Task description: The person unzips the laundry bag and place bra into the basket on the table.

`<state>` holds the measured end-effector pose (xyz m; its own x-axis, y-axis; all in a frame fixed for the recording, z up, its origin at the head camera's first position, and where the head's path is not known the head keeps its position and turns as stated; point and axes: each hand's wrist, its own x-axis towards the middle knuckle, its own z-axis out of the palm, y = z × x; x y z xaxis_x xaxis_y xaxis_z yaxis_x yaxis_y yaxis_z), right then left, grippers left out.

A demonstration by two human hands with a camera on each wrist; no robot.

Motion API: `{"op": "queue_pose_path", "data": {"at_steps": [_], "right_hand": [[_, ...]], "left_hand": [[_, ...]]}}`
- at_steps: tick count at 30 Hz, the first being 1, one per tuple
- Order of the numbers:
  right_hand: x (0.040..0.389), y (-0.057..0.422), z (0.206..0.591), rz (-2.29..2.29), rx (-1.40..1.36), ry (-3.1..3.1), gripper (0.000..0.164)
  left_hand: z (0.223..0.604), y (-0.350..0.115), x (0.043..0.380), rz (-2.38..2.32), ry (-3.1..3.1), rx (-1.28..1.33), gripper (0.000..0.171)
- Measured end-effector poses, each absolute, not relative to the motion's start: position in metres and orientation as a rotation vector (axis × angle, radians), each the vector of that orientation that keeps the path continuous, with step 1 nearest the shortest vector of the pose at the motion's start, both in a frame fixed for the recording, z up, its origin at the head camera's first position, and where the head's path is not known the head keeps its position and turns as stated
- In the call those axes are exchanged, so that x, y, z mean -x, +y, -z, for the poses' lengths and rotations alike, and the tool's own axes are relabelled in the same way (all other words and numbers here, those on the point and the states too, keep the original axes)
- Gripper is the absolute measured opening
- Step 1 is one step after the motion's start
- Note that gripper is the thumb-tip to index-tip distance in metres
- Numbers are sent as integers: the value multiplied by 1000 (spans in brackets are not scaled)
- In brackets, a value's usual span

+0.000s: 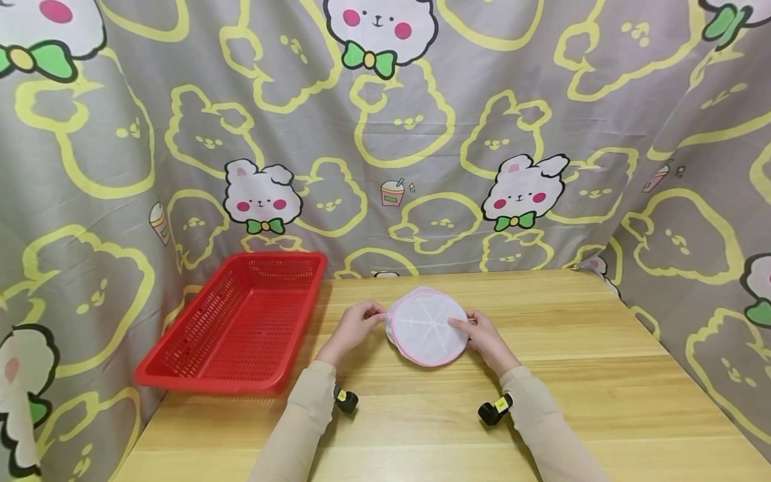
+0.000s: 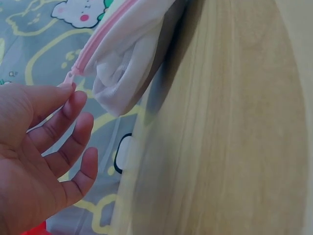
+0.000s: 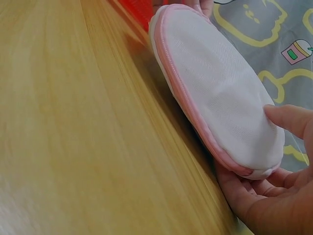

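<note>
A round white mesh laundry bag (image 1: 426, 328) with a pink zipper round its edge is held tilted over the middle of the wooden table. My left hand (image 1: 360, 327) pinches the pink zipper pull (image 2: 70, 77) between thumb and forefinger at the bag's left edge; its other fingers are loosely bent. My right hand (image 1: 485, 337) grips the right edge, thumb on the white face and fingers underneath, as the right wrist view shows. Along the near edge in that view, the pink zipper (image 3: 183, 98) runs closed. The bag's underside is hidden in the head view.
A red plastic basket (image 1: 231, 386) with slotted walls stands at the table's left side. The wooden table (image 1: 415, 428) reaches back to a grey curtain (image 1: 421, 221) with cartoon prints, which hangs behind and on both sides. A small black camera is strapped to each wrist.
</note>
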<state>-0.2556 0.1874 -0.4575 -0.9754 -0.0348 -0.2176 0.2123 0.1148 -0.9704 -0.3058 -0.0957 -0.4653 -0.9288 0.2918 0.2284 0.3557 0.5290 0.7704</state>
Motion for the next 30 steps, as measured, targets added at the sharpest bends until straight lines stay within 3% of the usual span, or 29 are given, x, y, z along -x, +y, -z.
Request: {"op": "queue_pose_path", "data": {"at_steps": [9, 30], "right_hand": [[277, 193, 488, 1968, -220, 2215, 59], [279, 191, 486, 1986, -204, 2391, 57]], "left_hand": [[465, -95, 311, 1406, -2688, 561, 11], [462, -83, 332, 1454, -2651, 496, 10]]}}
